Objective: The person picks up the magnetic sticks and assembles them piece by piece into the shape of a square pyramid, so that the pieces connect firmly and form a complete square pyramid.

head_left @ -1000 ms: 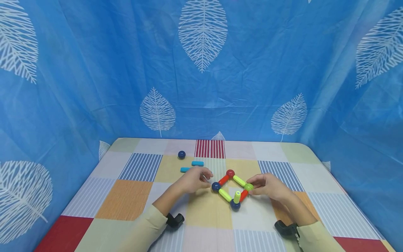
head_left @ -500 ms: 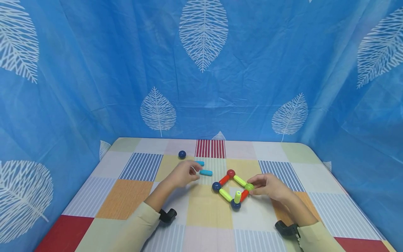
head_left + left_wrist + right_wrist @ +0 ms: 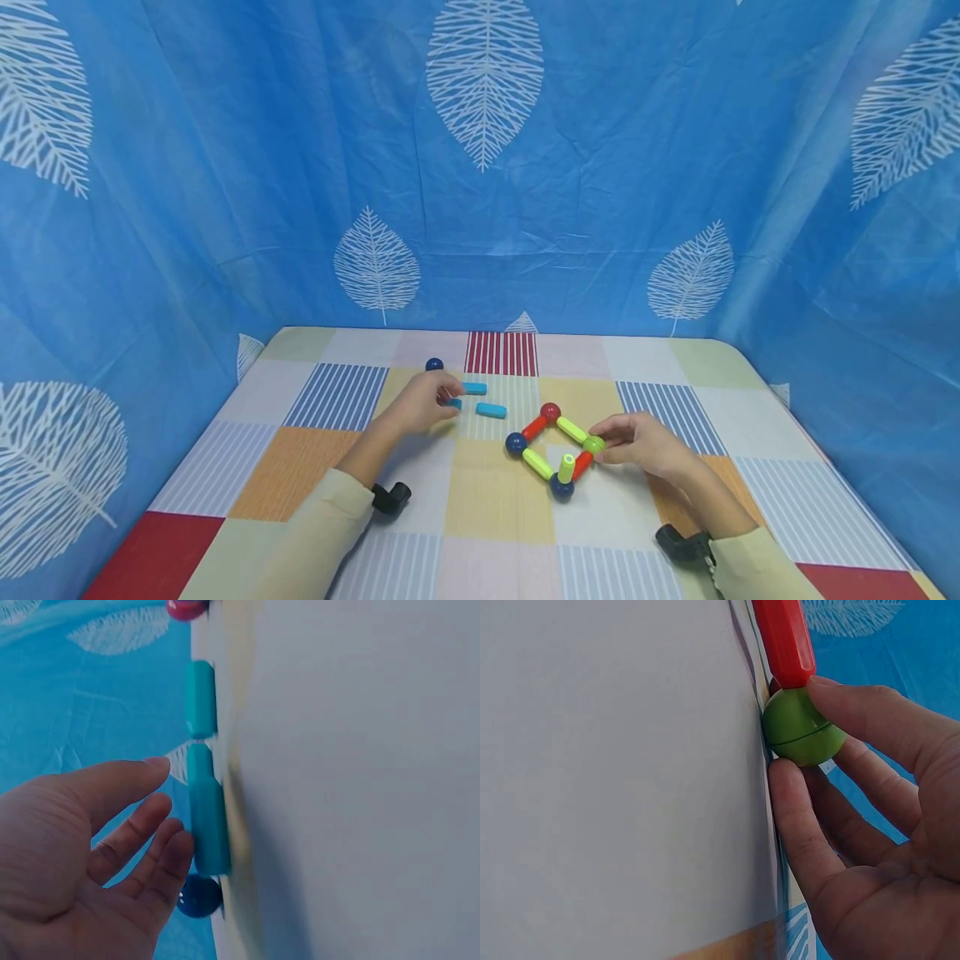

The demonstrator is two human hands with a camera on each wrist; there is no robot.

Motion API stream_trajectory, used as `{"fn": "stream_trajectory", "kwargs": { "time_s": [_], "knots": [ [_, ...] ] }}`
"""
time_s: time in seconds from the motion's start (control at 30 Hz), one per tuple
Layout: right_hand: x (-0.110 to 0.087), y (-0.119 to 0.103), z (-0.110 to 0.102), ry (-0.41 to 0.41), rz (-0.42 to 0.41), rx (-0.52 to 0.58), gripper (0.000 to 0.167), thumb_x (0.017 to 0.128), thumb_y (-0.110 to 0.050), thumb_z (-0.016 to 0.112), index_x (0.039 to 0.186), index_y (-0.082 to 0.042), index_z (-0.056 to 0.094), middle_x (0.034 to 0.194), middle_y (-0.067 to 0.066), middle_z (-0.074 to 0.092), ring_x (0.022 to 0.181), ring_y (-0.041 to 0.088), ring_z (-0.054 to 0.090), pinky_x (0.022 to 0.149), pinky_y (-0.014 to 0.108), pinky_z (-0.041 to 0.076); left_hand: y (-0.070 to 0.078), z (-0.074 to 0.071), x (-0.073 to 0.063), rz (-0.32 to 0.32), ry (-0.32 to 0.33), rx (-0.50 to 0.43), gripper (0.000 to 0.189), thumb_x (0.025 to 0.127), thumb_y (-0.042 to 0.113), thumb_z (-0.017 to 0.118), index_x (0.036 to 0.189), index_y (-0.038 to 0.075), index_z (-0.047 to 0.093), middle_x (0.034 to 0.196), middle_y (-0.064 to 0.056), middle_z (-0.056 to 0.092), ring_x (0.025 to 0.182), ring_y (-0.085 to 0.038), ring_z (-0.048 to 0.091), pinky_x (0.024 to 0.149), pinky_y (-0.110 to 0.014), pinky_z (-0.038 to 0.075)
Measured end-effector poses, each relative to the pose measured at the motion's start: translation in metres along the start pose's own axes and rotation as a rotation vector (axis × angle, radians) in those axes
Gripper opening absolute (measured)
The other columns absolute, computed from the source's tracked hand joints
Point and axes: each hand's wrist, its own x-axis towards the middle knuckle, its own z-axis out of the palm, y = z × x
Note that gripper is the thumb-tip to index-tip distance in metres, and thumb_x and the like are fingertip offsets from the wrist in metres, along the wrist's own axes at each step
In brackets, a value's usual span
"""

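Observation:
My left hand [image 3: 426, 402] is just above the tabletop with relaxed fingers and nothing gripped between them. Near its fingertips lies a light-blue magnetic rod [image 3: 210, 829], partly covered by the hand in the head view. Two more light-blue rods lie to its right, a farther one [image 3: 475, 388] and a nearer one [image 3: 491, 411]. My right hand [image 3: 641, 446] pinches a green ball [image 3: 799, 727] between thumb and fingers. That ball is one corner of a four-sided frame of red rods [image 3: 535, 428], yellow-green rods [image 3: 537, 464] and balls. A short yellow-green rod [image 3: 566, 467] stands upright on the frame's near dark-blue ball [image 3: 562, 488].
A loose dark-blue ball [image 3: 434, 365] sits beyond my left hand. The frame's red ball [image 3: 551, 412] and another dark-blue ball [image 3: 515, 444] form its far and left corners. A patchwork cloth [image 3: 498, 500] covers the table; a blue curtain [image 3: 525, 250] hangs behind.
My left hand has moved left and away from the frame, toward the light-blue rods, uncovering the nearer right one. My right hand stays on the green ball and the frame has not moved.

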Motion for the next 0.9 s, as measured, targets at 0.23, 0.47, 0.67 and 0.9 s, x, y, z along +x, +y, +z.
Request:
{"fn": "stream_trajectory", "kwargs": {
  "time_s": [0.23,0.47,0.67,0.9],
  "knots": [
    [0.002,0.001,-0.001,0.003,0.005,-0.009,0.039,0.083,-0.017,0.085,0.118,-0.004,0.073,0.113,0.01,0.074,0.1,0.018,0.066,0.081,0.024,0.056,-0.007,-0.001,0.006,-0.032,-0.002,0.059,0.027,0.085,0.003,0.081,0.111,0.007,0.076,0.107,-0.009,0.072,0.1,-0.022,0.064,0.092,-0.04,0.056],
    [0.003,0.004,-0.001,0.001,-0.004,-0.01,0.039,0.083,-0.018,0.084,0.118,-0.004,0.073,0.114,0.01,0.073,0.101,0.02,0.066,0.081,0.024,0.056,-0.008,-0.001,0.01,-0.048,-0.02,0.11,0.023,0.086,0.003,0.079,0.107,0.01,0.079,0.106,-0.004,0.07,0.104,-0.023,0.062,0.094,-0.04,0.056],
    [0.0,0.002,-0.001,-0.01,-0.023,0.021,0.039,0.085,-0.015,0.083,0.12,-0.002,0.072,0.115,0.013,0.073,0.102,0.021,0.065,0.08,0.023,0.055,-0.013,-0.001,0.013,-0.004,-0.058,0.143,0.018,0.085,-0.001,0.079,0.1,0.008,0.08,0.105,-0.005,0.072,0.105,-0.024,0.065,0.095,-0.039,0.057],
    [0.0,0.001,0.0,-0.002,-0.012,0.009,0.04,0.084,-0.016,0.084,0.12,-0.002,0.072,0.114,0.012,0.073,0.099,0.017,0.065,0.08,0.022,0.055,-0.014,0.001,0.015,-0.053,-0.09,0.138,0.019,0.087,-0.001,0.076,0.102,0.01,0.08,0.111,-0.006,0.071,0.112,-0.024,0.064,0.101,-0.041,0.055]
  ]
}}
